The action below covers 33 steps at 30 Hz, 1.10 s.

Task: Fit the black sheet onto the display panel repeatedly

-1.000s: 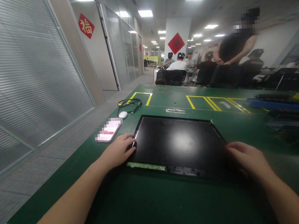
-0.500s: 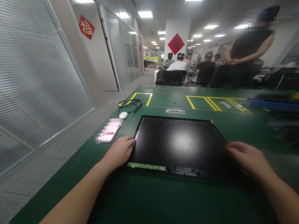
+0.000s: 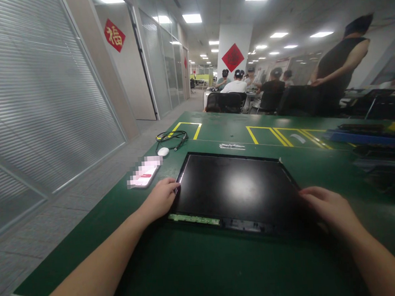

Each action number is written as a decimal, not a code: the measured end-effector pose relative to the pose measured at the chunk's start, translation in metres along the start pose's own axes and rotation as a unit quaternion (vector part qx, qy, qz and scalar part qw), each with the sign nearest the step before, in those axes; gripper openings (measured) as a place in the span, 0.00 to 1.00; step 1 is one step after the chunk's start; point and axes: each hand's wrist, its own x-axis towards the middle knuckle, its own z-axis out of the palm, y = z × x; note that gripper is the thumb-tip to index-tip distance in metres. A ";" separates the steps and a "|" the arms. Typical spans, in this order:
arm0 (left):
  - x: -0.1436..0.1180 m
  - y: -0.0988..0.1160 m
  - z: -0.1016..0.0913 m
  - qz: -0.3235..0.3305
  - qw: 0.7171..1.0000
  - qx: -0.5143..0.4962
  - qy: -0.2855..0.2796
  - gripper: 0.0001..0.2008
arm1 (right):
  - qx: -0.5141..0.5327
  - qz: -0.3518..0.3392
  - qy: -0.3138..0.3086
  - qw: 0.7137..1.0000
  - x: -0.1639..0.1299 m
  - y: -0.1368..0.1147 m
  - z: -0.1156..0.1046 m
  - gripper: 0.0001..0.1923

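A black display panel (image 3: pixel 220 187) lies screen up on the green table (image 3: pixel 198 268), a blurred glare spot on its surface. Along its near edge runs a green circuit strip (image 3: pixel 193 219), with dark frame showing to the right of it. My left hand (image 3: pixel 160 197) grips the panel's left edge, thumb and fingers closed round it. At the right edge, my right hand (image 3: pixel 324 202) pinches the frame; its lower fingers are partly hidden in shadow.
Left of the panel are a phone (image 3: pixel 145 173), a white mouse (image 3: pixel 163 152) and a coiled black cable (image 3: pixel 172 139). Dark parts (image 3: pixel 373 132) with a blue piece are piled at the right. Yellow tape (image 3: pixel 263 127) marks the far tabletop. A person (image 3: pixel 342 63) stands beyond; others sit behind.
My hands and the display panel have hardly moved. The standing person in the background has shifted to the right and turned.
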 end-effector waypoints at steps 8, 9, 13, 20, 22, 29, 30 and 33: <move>0.000 -0.001 -0.002 0.008 1.000 -0.004 -0.016 0.23 | 0.018 -0.004 0.000 1.000 0.003 0.006 0.002 0.17; 0.000 -0.001 -0.003 0.008 1.000 -0.003 -0.019 0.23 | 0.018 -0.004 0.000 1.000 0.004 0.007 0.003 0.17; 0.001 -0.001 -0.004 0.009 1.000 -0.007 -0.026 0.23 | 0.015 -0.006 -0.008 1.000 0.005 0.007 0.003 0.17; -0.006 -0.003 -0.003 0.027 0.999 -0.005 -0.034 0.23 | 0.015 -0.002 -0.004 1.000 0.002 0.004 0.001 0.17; -0.009 -0.003 -0.004 0.034 0.999 -0.023 -0.035 0.28 | 0.027 -0.001 -0.005 1.000 0.003 0.005 0.001 0.16; -0.014 -0.004 -0.016 0.091 0.990 -0.070 -0.085 0.31 | 0.040 -0.004 -0.009 0.999 0.003 0.005 0.002 0.16; -0.014 -0.005 -0.017 0.091 0.989 -0.076 -0.094 0.32 | 0.040 -0.004 -0.009 0.999 0.003 0.004 0.002 0.16; -0.013 -0.007 -0.019 0.088 0.986 -0.091 -0.112 0.33 | 0.026 0.005 -0.006 1.000 0.003 0.004 0.002 0.16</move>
